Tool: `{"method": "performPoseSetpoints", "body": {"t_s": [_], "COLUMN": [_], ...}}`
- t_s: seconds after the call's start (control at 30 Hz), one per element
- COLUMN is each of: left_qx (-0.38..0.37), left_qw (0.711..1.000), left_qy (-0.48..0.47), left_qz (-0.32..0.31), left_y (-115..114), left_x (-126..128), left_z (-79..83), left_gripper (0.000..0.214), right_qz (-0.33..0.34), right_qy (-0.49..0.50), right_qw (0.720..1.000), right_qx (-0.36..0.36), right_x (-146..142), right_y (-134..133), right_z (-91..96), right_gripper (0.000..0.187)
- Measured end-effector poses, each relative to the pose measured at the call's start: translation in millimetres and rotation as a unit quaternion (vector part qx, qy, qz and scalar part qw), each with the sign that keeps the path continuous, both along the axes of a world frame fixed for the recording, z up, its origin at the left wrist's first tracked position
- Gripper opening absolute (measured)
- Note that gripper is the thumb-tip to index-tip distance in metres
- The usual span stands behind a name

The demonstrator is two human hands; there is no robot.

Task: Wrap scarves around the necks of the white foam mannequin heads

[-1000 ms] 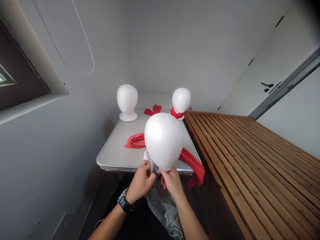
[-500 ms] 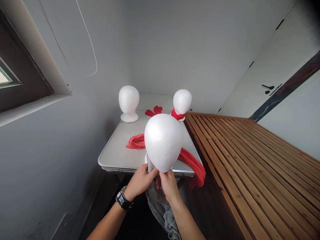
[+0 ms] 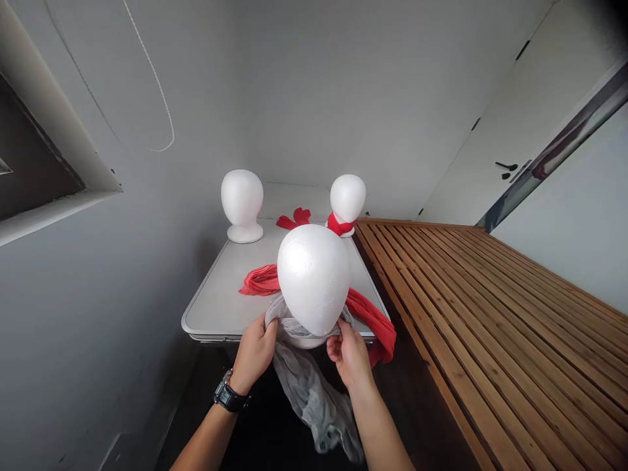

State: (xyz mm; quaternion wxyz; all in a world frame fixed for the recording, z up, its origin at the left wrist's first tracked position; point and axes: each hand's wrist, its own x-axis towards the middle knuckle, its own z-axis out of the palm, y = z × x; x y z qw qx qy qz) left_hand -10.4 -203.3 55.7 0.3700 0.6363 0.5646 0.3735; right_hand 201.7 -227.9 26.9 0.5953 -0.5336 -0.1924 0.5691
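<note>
A white foam mannequin head [image 3: 314, 278] stands at the table's near edge. A grey scarf [image 3: 314, 392] is wrapped about its neck, and a long end hangs down in front, past the table edge. My left hand [image 3: 256, 347] pinches the scarf to the left of the neck. On the other side my right hand [image 3: 347, 350], fingers curled, grips the scarf just below the head's right side. Much of the neck is hidden behind the head and cloth.
A coral scarf [image 3: 260, 280] and a red scarf [image 3: 373, 320] lie beside the head, the red one draping over the edge. Behind stand a bare foam head [image 3: 242, 203] and one [image 3: 348, 196] with a red cloth [image 3: 339, 226]. A slatted wooden bench [image 3: 471, 294] adjoins the table [image 3: 216, 314].
My hands have moved apart from under the chin to either side of the neck. The grey scarf now spreads across the neck front, with its hanging end in plain view. The view shifted slightly.
</note>
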Motion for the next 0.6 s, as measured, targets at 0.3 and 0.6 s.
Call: {"method": "performPoseSetpoints", "body": {"t_s": [0.3, 0.6], "left_qx": [-0.043, -0.085], "left_qw": [0.998, 0.99], "left_qy": [-0.019, -0.039], "left_qz": [-0.047, -0.105], "left_y": [-13.0, -19.0], "left_x": [14.9, 20.4], "left_z": [8.0, 12.5], "left_gripper": [0.044, 0.046], "right_qz": [0.134, 0.11], "right_qy": [0.08, 0.031], "right_qw": [0.988, 0.993], "right_qx": [0.008, -0.017], "right_x": [-39.2, -65.6], "right_y": [-45.3, -44.8], "right_z": [-0.6, 1.1], "right_gripper": [0.068, 0.075]}}
